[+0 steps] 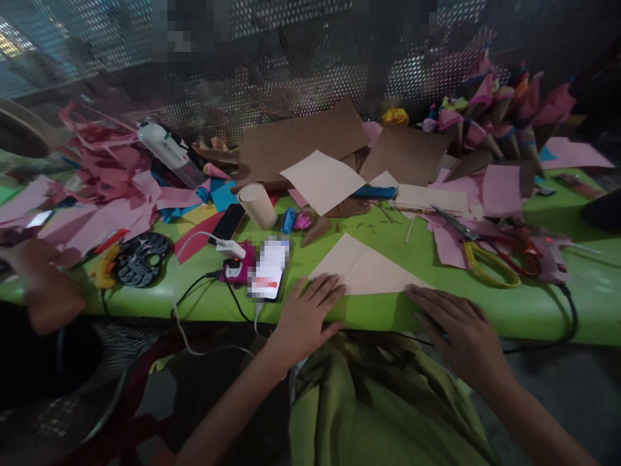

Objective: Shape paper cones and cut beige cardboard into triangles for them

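A beige sheet of paper [371, 268], roughly triangular with a crease line from its top corner, lies on the green tabletop in front of me. My left hand [313, 301] rests flat on its left corner, fingers stretched out and thumb spread toward the table edge. At the right corner, the fingertips of my right hand [453, 320] touch the paper, its fingers extended. Neither hand grips anything. Just left of my left hand lies a lit phone [268, 268] with a cable plugged into its lower end.
Yellow-handled scissors [490, 262] and a pink glue gun [553, 255] lie at right. A purple power socket [235, 265] with cords sits left. Behind are a paper roll [258, 206], a loose beige sheet [323, 181], brown sheets and wrapped paper cones [504, 116]. Another person's arm [51, 285] is far left.
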`<state>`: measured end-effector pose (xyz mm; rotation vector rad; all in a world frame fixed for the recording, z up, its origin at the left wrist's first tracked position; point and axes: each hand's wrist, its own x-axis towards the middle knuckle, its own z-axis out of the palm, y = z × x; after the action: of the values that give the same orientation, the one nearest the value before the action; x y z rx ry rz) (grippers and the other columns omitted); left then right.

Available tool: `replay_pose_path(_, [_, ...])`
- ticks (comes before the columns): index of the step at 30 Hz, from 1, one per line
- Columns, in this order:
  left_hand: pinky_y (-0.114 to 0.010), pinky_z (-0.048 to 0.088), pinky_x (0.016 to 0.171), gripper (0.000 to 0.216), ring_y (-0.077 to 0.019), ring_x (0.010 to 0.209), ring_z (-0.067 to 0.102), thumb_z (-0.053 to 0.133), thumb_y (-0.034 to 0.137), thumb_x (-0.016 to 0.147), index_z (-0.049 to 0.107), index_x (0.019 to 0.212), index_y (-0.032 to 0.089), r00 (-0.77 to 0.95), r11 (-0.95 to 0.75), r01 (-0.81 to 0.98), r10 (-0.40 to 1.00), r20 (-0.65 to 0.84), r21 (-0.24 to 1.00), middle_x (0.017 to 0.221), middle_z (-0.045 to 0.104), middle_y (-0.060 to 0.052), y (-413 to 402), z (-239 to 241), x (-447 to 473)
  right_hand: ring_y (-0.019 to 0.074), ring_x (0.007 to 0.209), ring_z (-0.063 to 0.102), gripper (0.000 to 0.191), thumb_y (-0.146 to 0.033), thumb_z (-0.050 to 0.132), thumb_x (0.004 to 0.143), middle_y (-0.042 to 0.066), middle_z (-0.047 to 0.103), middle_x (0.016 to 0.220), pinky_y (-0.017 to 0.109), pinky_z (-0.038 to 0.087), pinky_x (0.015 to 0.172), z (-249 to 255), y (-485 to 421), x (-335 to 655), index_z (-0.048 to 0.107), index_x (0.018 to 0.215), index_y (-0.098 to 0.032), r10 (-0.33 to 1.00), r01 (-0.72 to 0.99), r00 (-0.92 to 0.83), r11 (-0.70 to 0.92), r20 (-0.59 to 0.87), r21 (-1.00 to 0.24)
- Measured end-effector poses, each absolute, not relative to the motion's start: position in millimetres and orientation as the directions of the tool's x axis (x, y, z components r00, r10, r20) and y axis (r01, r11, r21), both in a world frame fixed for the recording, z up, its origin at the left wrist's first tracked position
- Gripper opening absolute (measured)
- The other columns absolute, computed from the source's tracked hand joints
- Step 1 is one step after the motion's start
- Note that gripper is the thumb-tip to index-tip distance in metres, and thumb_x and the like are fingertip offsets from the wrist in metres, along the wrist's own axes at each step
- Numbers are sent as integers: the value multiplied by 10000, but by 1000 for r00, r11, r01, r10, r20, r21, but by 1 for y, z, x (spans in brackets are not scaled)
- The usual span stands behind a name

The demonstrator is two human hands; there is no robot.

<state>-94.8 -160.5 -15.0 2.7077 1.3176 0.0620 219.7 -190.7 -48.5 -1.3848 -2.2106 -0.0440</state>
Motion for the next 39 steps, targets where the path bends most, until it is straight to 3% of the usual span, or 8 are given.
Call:
replay_pose_path(6, [-564,302,1249,612,-298,1538,375,524,379,1016,390,1593,223,455,-455,875,890,38,165,1649,436,-112,-175,-19,-101,242,791,710,235,-319,581,995,56,794,888,383,481,727,-40,-177,208,754,1136,-244,844,890,-268,402,464,-217])
replay_pose_path(13, [-601,324,1228,502,-323,1545,357,562,342,1003,528,1503,326,404,-423,877,906,127,227,1666,409,-85,-178,-25,-78,325,959,711,399,-484,599,966,140,764,1078,468,560,811,-38,-98,193,710,1211,-189,841,856,-304,448,448,-259])
replay_pose_path(17, [-593,319,1242,444,-315,1530,380,565,382,1005,601,1434,272,430,-454,859,890,148,234,1623,478,-78,-177,-23,-78,331,987,700,482,-479,645,923,153,735,1118,485,569,835,-49,-88,185,663,1299,-179,864,846,-344,455,367,-278])
replay_pose_path(24, [-587,327,1240,394,-309,1513,410,547,381,1017,636,1383,266,365,-397,882,916,166,253,1599,509,-85,-171,-22,-79,222,694,677,467,-440,662,901,57,710,902,356,552,623,-47,-111,190,647,1311,-219,907,814,-343,416,243,-406])
replay_pose_path(28, [-592,344,1231,466,-311,1513,408,558,418,1011,568,1451,265,399,-419,868,908,130,265,1604,504,-81,-169,-22,-69,344,1078,694,575,-465,678,871,153,704,1251,487,580,858,-36,-83,189,607,1383,-215,914,847,-335,398,227,-353])
replay_pose_path(31, [-609,337,1232,451,-304,1510,414,530,440,1023,565,1445,285,446,-454,850,890,92,269,1578,540,-56,-166,-18,-68,396,1344,563,739,-431,720,815,175,585,1490,555,500,1044,-31,-50,181,518,1497,-232,855,777,-499,512,138,-365])
replay_pose_path(36, [-639,324,1230,409,-315,1523,398,519,447,1029,605,1398,293,458,-466,857,884,89,220,1591,525,-47,-159,-14,-72,419,1254,608,759,-443,783,719,166,692,1351,592,445,1068,-16,-22,166,610,1422,-215,801,759,-597,549,-38,-350])
replay_pose_path(39, [-633,326,1234,427,-314,1523,400,495,466,1037,617,1389,257,434,-444,874,896,94,195,1603,510,-55,-156,-14,-72,366,1072,695,489,-366,752,740,149,769,1157,481,523,935,-7,-25,166,730,1192,-183,831,797,-551,498,-74,-342])
